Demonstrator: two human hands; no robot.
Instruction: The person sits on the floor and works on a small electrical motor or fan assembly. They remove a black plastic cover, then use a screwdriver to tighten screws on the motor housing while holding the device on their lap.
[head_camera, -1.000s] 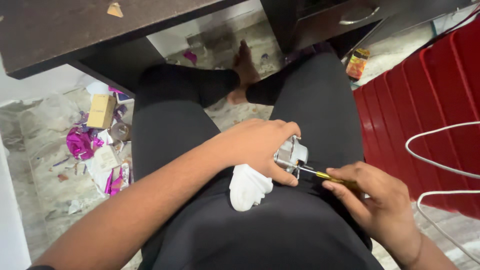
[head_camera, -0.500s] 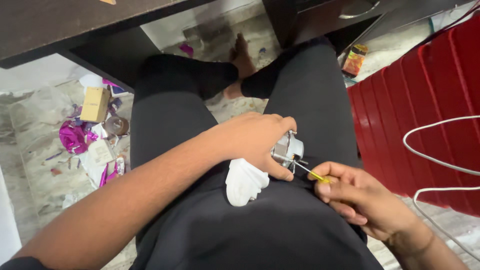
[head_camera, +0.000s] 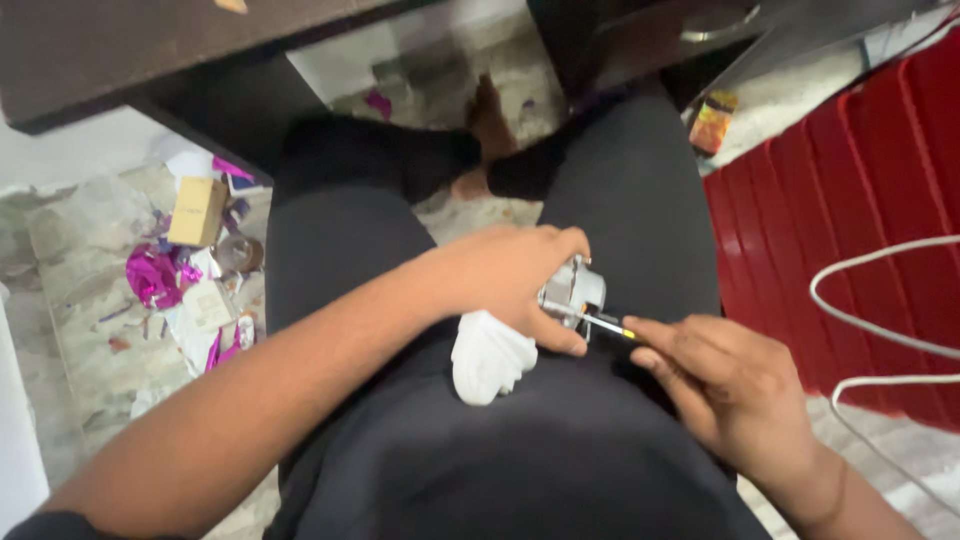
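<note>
I am seated, looking down at my lap in black trousers. My left hand (head_camera: 505, 280) grips a small silvery metal part (head_camera: 575, 290) together with a white cloth (head_camera: 490, 355) that hangs below the palm. My right hand (head_camera: 730, 385) pinches a thin screwdriver (head_camera: 600, 322) with a yellow collar; its tip points left into the metal part. Both hands rest over my right thigh. The near side of the metal part is hidden by my left fingers.
A dark table edge (head_camera: 150, 60) runs across the top. Red plastic chair (head_camera: 860, 210) stands on the right with a white cable (head_camera: 860, 300) looping over it. Pink wrappers and a small cardboard box (head_camera: 195, 212) litter the floor at left. An orange packet (head_camera: 712, 122) lies by the chair.
The view has shifted slightly. My right hand has drawn a little back to the right along the screwdriver while the tip stays at the metal part. The left hand keeps its grip.
</note>
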